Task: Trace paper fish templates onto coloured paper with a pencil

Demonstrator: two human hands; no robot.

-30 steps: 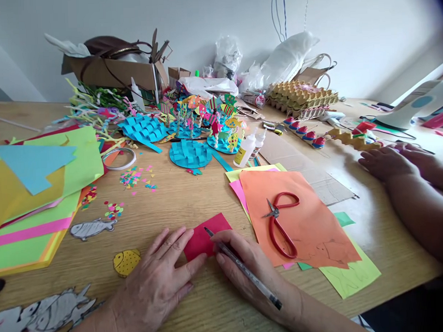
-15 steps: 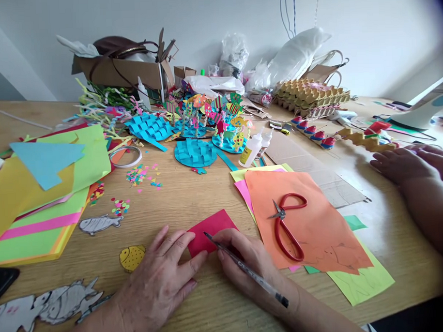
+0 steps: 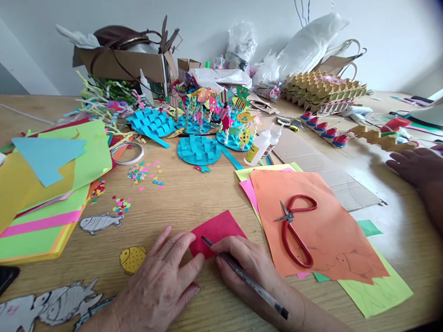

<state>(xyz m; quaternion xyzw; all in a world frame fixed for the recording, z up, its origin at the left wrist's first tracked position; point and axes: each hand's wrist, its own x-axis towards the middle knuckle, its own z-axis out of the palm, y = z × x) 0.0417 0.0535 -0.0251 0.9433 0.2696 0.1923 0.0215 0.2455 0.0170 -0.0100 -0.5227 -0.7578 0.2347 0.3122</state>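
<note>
A small red paper lies on the table between my hands. My left hand rests flat with fingers spread, its fingertips on the paper's left edge. In my right hand is a clear-barrelled pen, its dark tip at the paper's surface. No clear line shows on the red sheet. Beside my left hand sits a yellow dotted paper fish. To the right, red-handled scissors lie slightly apart at the blades on an orange sheet with fish outlines drawn on it.
White fish cutouts and stacked coloured paper are at left. Confetti, a tape roll, blue woven discs and glue bottles stand beyond. Another person's hand rests at right, near egg cartons.
The pen tip has shifted slightly left over the red paper. The view has turned a little left, so things at the right sit farther right. Both hands keep their hold.
</note>
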